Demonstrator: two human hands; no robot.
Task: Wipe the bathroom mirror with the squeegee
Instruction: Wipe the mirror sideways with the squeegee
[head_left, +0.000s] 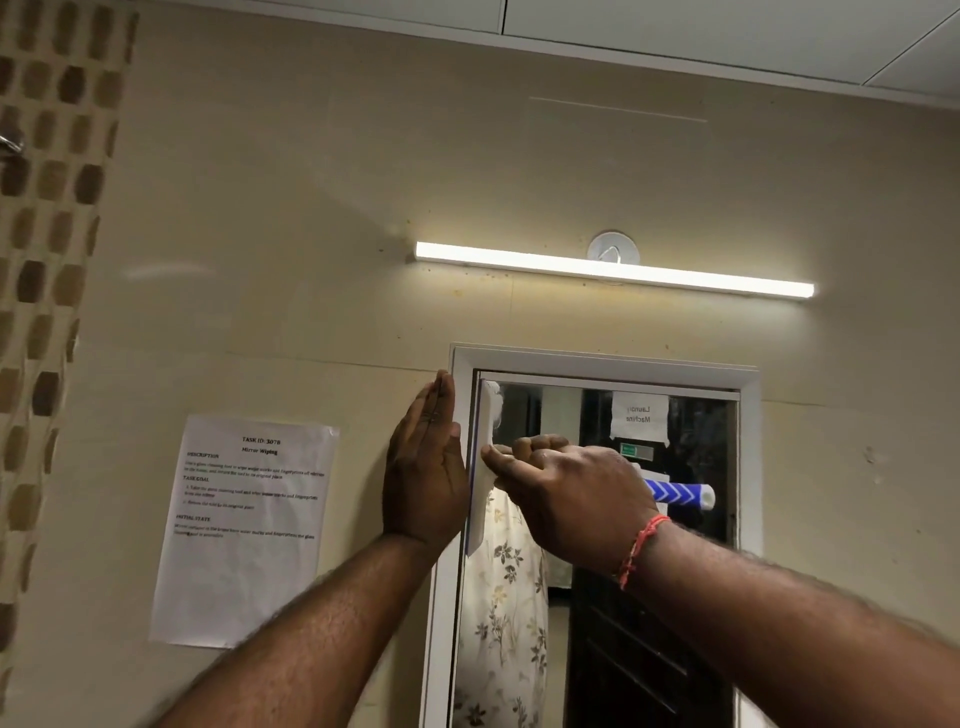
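two hands: left hand (423, 467) flat on the frame (597, 362), right hand (571, 488) clamped on the squeegee (678, 492); best to press evenly, drawing it across the mirror (649, 649) toward three o'clock.

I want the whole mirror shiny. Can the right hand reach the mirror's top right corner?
Probably yes. The right hand grips the squeegee on the mirror near its top left, and only bare glass lies between it and that corner.

Frame (597, 364) blocks the left; mirror (649, 649) open rightward.
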